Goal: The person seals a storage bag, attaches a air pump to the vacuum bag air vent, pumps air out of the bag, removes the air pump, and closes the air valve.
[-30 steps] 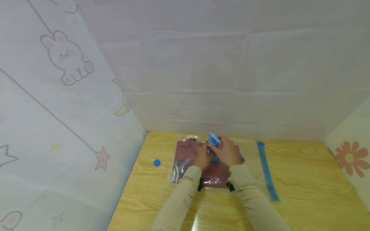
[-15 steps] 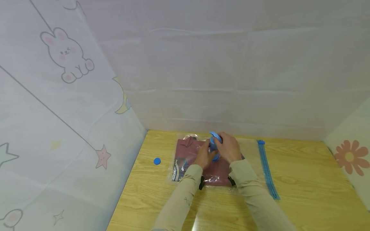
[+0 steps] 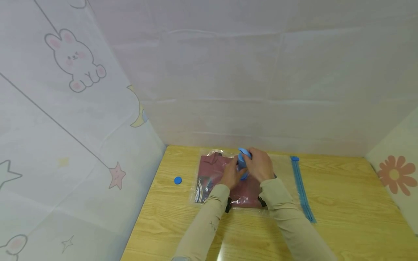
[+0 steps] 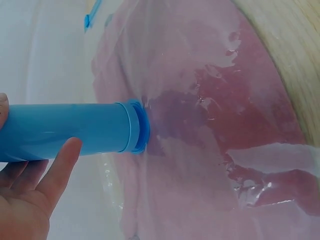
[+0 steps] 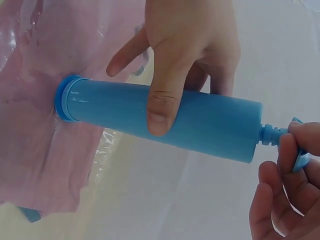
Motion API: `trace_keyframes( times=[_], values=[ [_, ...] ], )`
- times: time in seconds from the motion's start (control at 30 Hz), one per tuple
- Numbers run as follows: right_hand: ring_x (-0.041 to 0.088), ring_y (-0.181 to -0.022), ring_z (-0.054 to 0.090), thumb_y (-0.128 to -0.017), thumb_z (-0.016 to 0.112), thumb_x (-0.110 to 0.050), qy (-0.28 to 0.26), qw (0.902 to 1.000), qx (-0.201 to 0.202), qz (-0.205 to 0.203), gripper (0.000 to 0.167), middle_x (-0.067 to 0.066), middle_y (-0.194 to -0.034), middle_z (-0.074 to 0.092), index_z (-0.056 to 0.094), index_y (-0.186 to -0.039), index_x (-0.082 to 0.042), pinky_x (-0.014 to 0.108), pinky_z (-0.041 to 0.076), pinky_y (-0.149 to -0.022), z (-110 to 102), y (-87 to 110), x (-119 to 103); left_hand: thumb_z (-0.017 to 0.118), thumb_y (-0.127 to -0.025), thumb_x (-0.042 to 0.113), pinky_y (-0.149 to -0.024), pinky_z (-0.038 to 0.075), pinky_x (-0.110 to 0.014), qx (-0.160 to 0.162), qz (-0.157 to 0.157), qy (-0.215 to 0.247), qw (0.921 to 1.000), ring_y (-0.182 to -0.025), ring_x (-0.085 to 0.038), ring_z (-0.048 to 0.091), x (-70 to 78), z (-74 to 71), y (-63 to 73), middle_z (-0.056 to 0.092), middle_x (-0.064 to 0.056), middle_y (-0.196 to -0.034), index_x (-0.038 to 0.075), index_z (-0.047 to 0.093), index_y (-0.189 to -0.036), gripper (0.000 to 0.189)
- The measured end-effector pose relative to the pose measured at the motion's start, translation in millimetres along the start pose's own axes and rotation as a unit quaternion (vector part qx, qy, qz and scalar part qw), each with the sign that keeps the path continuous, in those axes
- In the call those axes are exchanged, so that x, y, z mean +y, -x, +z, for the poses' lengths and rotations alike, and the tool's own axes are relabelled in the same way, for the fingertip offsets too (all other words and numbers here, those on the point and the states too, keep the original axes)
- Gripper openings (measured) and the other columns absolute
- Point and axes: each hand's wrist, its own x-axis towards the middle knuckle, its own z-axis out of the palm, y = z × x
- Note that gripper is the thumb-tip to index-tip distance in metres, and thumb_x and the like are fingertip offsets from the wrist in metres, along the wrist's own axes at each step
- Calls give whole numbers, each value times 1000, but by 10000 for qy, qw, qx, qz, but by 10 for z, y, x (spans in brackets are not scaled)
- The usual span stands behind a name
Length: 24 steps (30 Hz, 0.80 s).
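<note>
A blue hand pump (image 5: 210, 125) stands upright with its flanged base against the clear plastic storage bag (image 3: 192, 197). Inside the bag lies a folded dark red garment (image 3: 213, 168). My left hand (image 3: 230, 175) grips the pump's barrel, its thumb across the near side in the right wrist view. At the pump's top, my right hand (image 3: 260, 165) pinches the light blue handle (image 5: 274, 135) between thumb and fingers. A short stretch of ribbed rod shows between barrel and handle. Whatever lies under the pump's base is hidden.
A round blue cap (image 3: 177, 180) lies on the wooden table (image 3: 352, 195) left of the bag. Along the bag's right end runs a blue zip strip (image 3: 302, 192) with a slider (image 3: 295, 158) at its far end. A pale wall covering (image 3: 215, 83) rises behind the table.
My right hand has moved from beside the pump's barrel up to its handle, and the handle has turned a little. My left hand stays around the barrel.
</note>
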Motion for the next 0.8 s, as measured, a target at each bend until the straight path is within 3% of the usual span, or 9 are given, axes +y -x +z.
trace_keyframes(
  times=[0.23, 0.4, 0.6, 0.8],
  values=[
    [33, -84, 67, -96, 59, -25, -11, 9999, 91, 67, 28, 18, -95, 71, 68, -108, -2, 47, 53, -72, -56, 16, -65, 66, -92, 24, -101, 49, -39, -83, -92, 67, 9999, -121, -24, 59, 13, -1, 8, 62, -9, -130, 12, 45, -137, 52],
    [32, -81, 67, -96, 60, -23, -185, 9991, 374, -16, 28, 18, -95, 72, 69, -110, -1, 45, 53, -70, -169, 21, -189, 66, -93, 25, -101, 49, -40, -101, -202, 105, 9997, -122, -24, 58, 24, 3, 24, 61, -10, -130, 12, 42, -141, 55],
    [30, -74, 62, -94, 63, -19, -472, 9909, 1103, -610, 20, 16, -86, 71, 71, -100, -1, 40, 45, -63, -422, 24, -412, 67, -92, 22, -103, 47, -41, -103, -266, 101, 9995, -123, -25, 58, 22, 16, 21, 61, -11, -131, 12, 42, -140, 55],
    [27, -72, 59, -93, 64, -13, -848, 9708, 1849, -1269, 16, 16, -82, 69, 71, -96, 1, 36, 44, -62, -659, 51, -617, 67, -92, 23, -104, 46, -41, -160, -358, 67, 9992, -124, -25, 57, 6, 35, 4, 60, -10, -133, 13, 41, -142, 57]
  ],
)
